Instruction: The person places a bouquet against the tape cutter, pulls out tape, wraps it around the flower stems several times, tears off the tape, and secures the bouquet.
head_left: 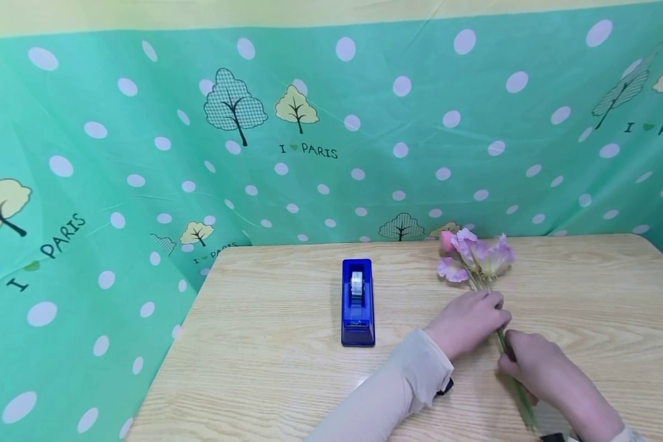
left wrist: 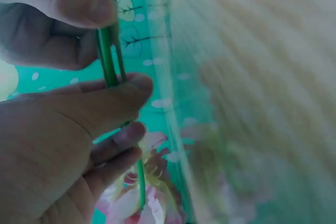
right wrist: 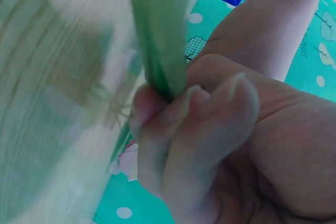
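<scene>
A small bunch of artificial-looking flowers point(head_left: 477, 255) with pink and lilac petals slants over the right part of the table, blossoms toward the back edge. My left hand point(head_left: 469, 322) grips the green stems just below the blossoms. Lower down, my right hand point(head_left: 541, 365) holds the same stems point(head_left: 522, 402), whose ends point toward the front. In the left wrist view, the stems point(left wrist: 106, 56) pass between the thumb and fingers of both hands. The right wrist view has the thick stem ends point(right wrist: 160, 40) rising out of the curled fingers point(right wrist: 194, 145) of my right hand.
A blue tape dispenser point(head_left: 358, 334) with a roll of clear tape point(head_left: 356, 283) stands on the wooden table point(head_left: 265, 368), left of my hands. Behind the table hangs a green curtain point(head_left: 331, 172) with white dots and printed trees.
</scene>
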